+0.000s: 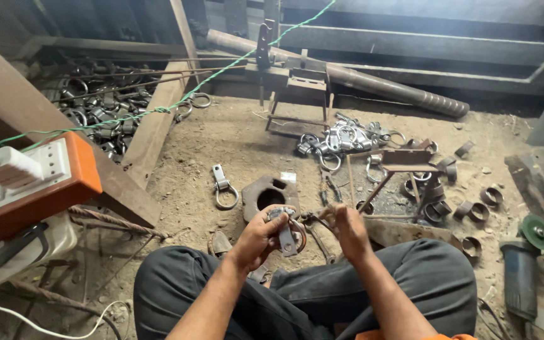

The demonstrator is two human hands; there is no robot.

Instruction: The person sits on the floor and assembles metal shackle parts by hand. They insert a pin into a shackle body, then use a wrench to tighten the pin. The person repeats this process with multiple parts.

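Currently the left hand (258,238) is clamped on a metal ring clasp (288,234), held above the lap near the middle. Right hand (347,228) has fingers closed on a thin tool beside the clasp. Judged step: fitting or adjusting the clasp. Next move calls for steady alignment. Finished clasps (341,140) lie far right; angle grinder (522,267) near right.

This is a small metalworking workshop, with the work done seated on a dusty dirt floor (209,151). Heaps of metal ring-and-strap fittings (341,138) and cut steel bands (473,211) lie scattered around. An angle grinder (524,264) rests at the right, a heavy ribbed steel bar (398,88) and welded frames (410,44) line the back, and an orange power strip (33,182) sits at the left.
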